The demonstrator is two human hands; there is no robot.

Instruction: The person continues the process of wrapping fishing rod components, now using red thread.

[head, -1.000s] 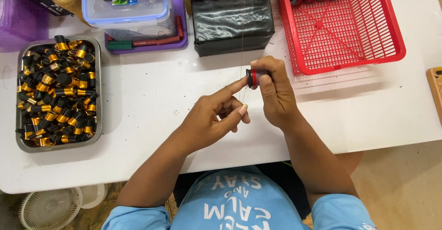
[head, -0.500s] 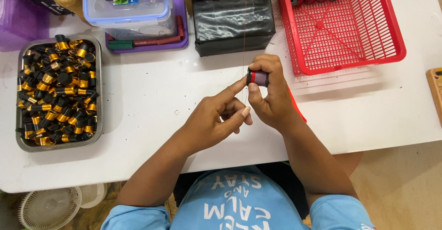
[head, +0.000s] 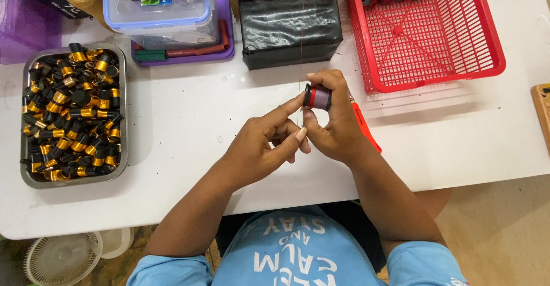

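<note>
The right hand [head: 338, 126] is pinching a small spool [head: 318, 97] above the white worktop [head: 189, 114], now tilted up from a moment ago. The left hand [head: 264, 145] is extending its forefinger to the spool's end, guiding the thin thread [head: 300, 45], so winding looks underway.

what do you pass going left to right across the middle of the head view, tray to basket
metal tray of black and gold caps → left hand → small spool held in the right hand → red basket
</note>
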